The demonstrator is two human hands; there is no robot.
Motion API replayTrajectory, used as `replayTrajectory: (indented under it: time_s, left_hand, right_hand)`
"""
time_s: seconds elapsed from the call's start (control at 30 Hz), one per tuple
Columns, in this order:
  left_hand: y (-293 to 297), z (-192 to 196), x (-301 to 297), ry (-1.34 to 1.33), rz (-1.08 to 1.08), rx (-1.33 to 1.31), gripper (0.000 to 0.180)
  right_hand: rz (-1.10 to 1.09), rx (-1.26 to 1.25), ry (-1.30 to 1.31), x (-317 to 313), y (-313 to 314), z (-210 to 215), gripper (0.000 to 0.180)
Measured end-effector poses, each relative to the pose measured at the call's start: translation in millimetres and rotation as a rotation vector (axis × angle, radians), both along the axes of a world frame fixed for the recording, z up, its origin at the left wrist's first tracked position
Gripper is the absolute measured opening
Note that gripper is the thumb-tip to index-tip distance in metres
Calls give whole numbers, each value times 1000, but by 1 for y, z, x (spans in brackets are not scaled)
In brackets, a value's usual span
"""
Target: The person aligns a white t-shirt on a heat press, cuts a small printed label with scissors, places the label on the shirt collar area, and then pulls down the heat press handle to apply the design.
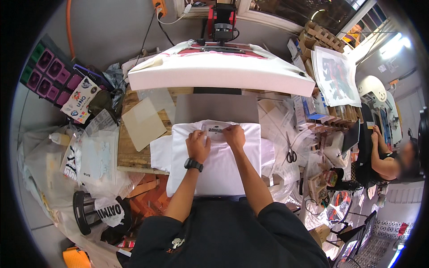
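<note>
A white T-shirt [214, 167] lies spread over the flat platen of a heat press, its neckline toward the far side. Inside the neck sits a small translucent film [216, 131] with dark print. My right hand [234, 136] pinches the film's right edge between thumb and fingers. On the left of the neckline, my left hand [198, 146] rests on the shirt with its fingers spread, the fingertips near the film's left edge. A dark watch is on my left wrist. Beyond the shirt, part of the grey platen [216, 108] shows bare.
The press's white-covered upper plate [219, 76] hangs beyond the platen. Scissors [291, 154] lie on clear plastic to the right, and a beige sheet [144, 124] on the wooden table [127, 156] to the left. Printed sheets [335, 76] top the right-hand stack. Another person [386, 161] sits far right.
</note>
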State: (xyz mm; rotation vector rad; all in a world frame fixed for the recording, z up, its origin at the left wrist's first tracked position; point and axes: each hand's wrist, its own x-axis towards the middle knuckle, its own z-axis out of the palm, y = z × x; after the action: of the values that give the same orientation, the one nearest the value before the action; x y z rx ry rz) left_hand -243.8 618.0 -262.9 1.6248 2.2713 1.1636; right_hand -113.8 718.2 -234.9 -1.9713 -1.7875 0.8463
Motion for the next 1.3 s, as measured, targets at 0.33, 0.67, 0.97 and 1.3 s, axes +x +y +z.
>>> replayTrajectory:
  time_s: [0.33,0.67,0.97,1.3]
  left_hand:
    - [-15,-12,11,118,-39,44,36]
    - [-14,-5,11,142,-80,-5,43]
    - [-15,-1,13,163,-100,-20,46]
    - [-13,-3,12,160,-83,-26,48]
  right_hand:
    - [158,378,-125,18,-37,3,24]
    - [353,560,-198,35,-63,-20,39]
    - [369,552,-216,35,-63,-17,44]
    - [376,539,-233,33,-63,-17,46]
